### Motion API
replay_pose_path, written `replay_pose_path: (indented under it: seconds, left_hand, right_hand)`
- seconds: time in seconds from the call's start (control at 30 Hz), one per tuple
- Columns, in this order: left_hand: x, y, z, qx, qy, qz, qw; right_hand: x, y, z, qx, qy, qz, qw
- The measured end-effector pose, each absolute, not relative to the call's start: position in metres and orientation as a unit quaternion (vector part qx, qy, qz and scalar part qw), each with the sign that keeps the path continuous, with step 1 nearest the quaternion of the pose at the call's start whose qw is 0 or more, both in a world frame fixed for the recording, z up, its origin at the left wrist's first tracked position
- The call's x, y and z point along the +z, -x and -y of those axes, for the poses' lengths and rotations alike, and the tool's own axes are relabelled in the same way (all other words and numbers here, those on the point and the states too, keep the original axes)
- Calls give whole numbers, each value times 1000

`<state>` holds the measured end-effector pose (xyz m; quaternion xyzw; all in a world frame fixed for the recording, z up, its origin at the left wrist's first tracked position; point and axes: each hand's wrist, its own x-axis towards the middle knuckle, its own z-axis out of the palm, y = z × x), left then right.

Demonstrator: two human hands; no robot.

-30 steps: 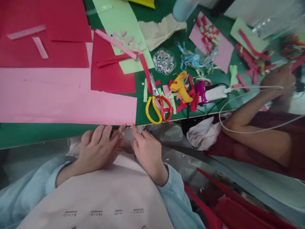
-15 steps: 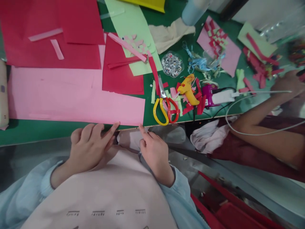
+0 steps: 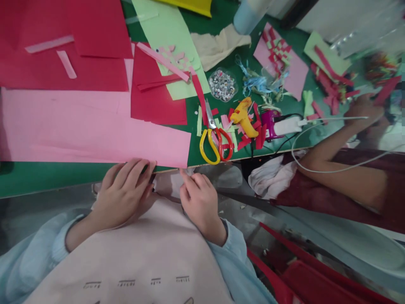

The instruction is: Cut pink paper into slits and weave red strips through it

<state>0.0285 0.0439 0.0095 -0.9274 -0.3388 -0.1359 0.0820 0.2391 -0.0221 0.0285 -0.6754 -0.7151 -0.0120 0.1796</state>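
A long pink sheet of paper (image 3: pixel 95 135) lies along the table's near edge, its right end partly over smaller papers. My left hand (image 3: pixel 125 194) rests at the sheet's lower edge, fingers stretched over the border and holding nothing. At the sheet's lower right corner is my right hand (image 3: pixel 201 204), its index fingertip touching the corner and the other fingers loosely bent. Just right of that corner lie scissors (image 3: pixel 210 122) with one yellow and one red handle, blades pointing away from me.
Red sheets (image 3: pixel 101 71) and a light green sheet (image 3: pixel 177 33) lie behind. Right of the scissors are a yellow glue gun (image 3: pixel 245 118), paper scraps, a dish of googly eyes (image 3: pixel 222 84) and a white plug (image 3: pixel 289 125) with a cord. A co-worker's arm (image 3: pixel 329 143) reaches in at the right.
My left fingers have drawn closer together and shifted slightly up along the sheet's edge. The right hand stays near the corner. The co-worker's hand now has a red paper piece beside it.
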Motion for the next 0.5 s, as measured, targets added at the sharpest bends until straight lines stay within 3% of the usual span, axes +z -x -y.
replay_pose_path:
  seconds: [0.5]
  left_hand:
    - [9, -40, -43, -128, 923, 350, 92]
  right_hand:
    - [18, -225, 12, -18, 646, 758, 83]
